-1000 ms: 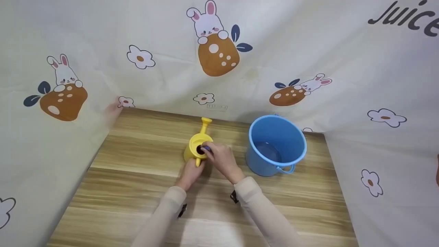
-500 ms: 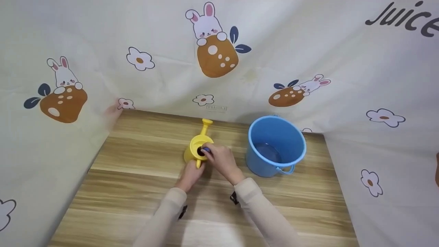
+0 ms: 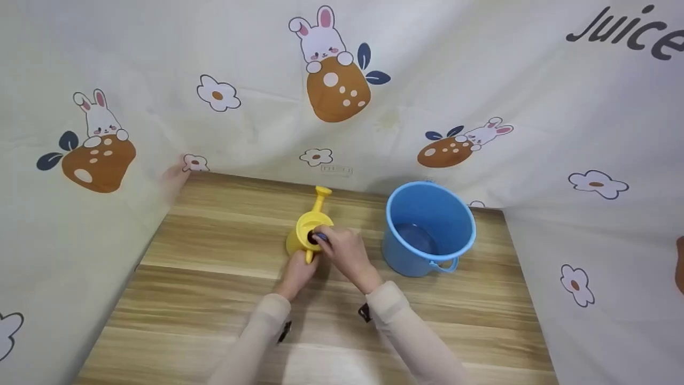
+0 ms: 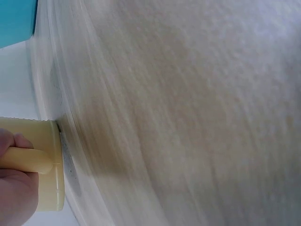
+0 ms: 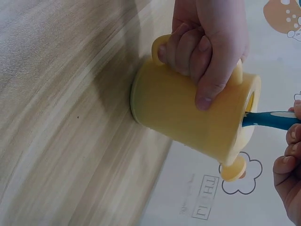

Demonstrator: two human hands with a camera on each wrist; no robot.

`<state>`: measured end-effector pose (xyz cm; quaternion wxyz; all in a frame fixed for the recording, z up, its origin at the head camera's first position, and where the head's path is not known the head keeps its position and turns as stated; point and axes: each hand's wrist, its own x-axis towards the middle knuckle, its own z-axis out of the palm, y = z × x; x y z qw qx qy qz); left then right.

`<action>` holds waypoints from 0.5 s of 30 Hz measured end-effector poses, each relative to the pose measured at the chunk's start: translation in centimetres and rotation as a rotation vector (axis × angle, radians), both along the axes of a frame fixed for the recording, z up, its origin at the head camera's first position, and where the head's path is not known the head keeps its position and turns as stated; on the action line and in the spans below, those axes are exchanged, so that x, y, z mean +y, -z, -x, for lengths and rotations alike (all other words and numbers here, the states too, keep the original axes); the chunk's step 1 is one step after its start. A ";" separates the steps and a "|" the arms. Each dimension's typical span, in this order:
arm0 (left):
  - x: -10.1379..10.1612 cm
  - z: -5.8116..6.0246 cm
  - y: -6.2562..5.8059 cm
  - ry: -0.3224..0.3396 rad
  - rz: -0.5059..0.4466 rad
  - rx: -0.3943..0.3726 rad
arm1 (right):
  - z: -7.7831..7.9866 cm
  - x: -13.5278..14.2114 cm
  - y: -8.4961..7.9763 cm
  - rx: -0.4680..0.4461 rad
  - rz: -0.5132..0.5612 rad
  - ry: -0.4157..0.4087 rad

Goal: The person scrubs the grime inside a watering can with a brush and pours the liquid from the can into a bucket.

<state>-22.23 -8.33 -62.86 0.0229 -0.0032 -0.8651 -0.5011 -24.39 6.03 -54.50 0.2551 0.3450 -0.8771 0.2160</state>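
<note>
A yellow watering can [image 3: 295,239] points its spout toward the back wall in the head view. My left hand [image 3: 297,274] grips its rear handle; the right wrist view shows the fingers curled through the handle loop and the thumb lying along the can's side. In that view the can's base is close to the wooden surface. My right hand [image 3: 348,252] is over the can's opening, pinching a slim blue-and-white toothbrush [image 5: 273,119]. The toothbrush slants into the opening, and its head is hidden inside the can.
To the right of the can stands a blue bucket [image 3: 393,255], its handle hanging at the front. A pale cloth [image 3: 256,133] printed with rabbits and flowers rises behind and along both sides of the wood-grain surface [image 3: 214,299].
Both hands keep the same holds on the watering can and toothbrush. Only a slight downward drift of the scene shows in the head view.
</note>
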 end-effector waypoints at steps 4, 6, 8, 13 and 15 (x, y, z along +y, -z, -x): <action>-0.1 -0.2 0.1 0.008 -0.025 0.002 | -0.4 -0.1 -0.2 -0.008 0.005 -0.012; -0.1 -0.2 0.1 0.004 -0.034 -0.001 | -0.6 -0.1 -0.5 -0.012 0.011 -0.023; -0.1 -0.1 0.1 0.004 -0.024 0.005 | -0.7 -0.2 -0.8 -0.015 0.018 -0.036; 0.0 0.1 -0.1 -0.003 0.000 0.003 | -0.7 -0.1 -0.9 -0.018 0.021 -0.056; 0.1 0.1 -0.1 -0.003 -0.001 0.003 | -0.6 0.0 -0.8 -0.022 0.022 -0.056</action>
